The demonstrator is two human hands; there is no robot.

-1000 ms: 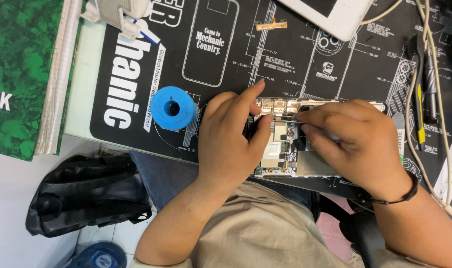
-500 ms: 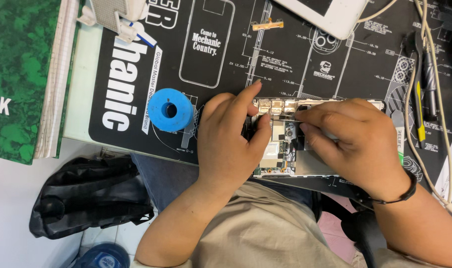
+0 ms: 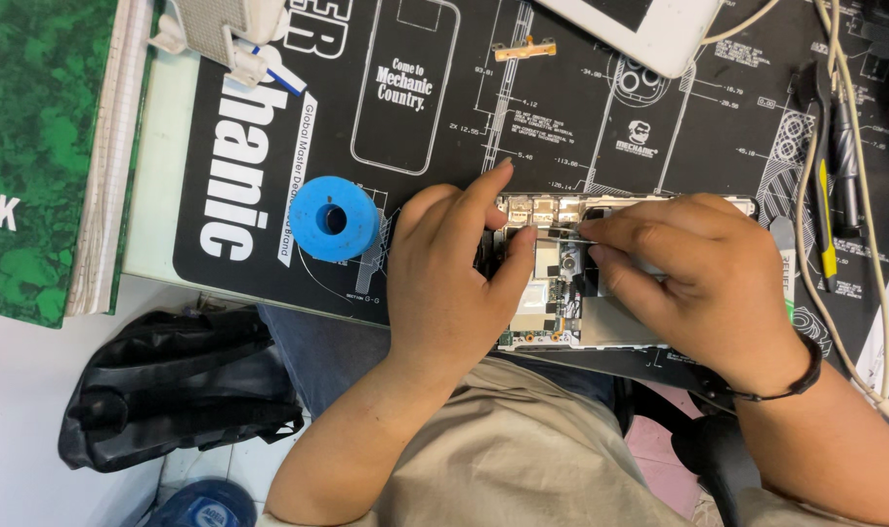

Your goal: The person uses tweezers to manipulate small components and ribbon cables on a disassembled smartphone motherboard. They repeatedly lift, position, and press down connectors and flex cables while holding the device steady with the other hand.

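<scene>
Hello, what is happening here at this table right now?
A person is working on an opened phone that lies on a black repair mat. The left hand holds the phone steady. The right hand pinches thin tweezers, with the tips at the upper part of the exposed board. A blue roll sits on the mat to the left, apart from the hands.

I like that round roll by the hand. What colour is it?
The roll is bright blue, seen in the head view.
</scene>
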